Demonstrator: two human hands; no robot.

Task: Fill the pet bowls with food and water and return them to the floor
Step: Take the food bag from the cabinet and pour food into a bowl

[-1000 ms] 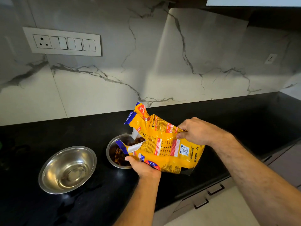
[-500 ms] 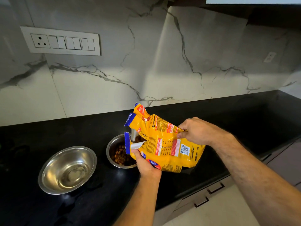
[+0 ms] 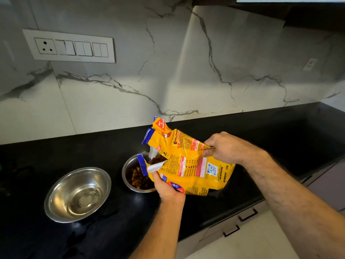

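A yellow pet food bag (image 3: pixel 188 165) is tilted with its torn mouth over a small steel bowl (image 3: pixel 128 169) that holds brown kibble (image 3: pixel 139 179). My left hand (image 3: pixel 168 186) grips the bag's lower edge near the opening. My right hand (image 3: pixel 224 147) pinches the bag's upper side. A larger steel bowl (image 3: pixel 77 194) sits to the left on the black counter (image 3: pixel 112 230); it looks to hold a little clear water.
A marble backsplash rises behind the counter, with a white switch panel (image 3: pixel 70 46) at upper left and a small socket (image 3: pixel 309 64) at right. Drawer fronts with dark handles (image 3: pixel 248 214) lie below the counter's front edge.
More kibble lies in the small bowl than a second ago. The bag and both hands have barely shifted.
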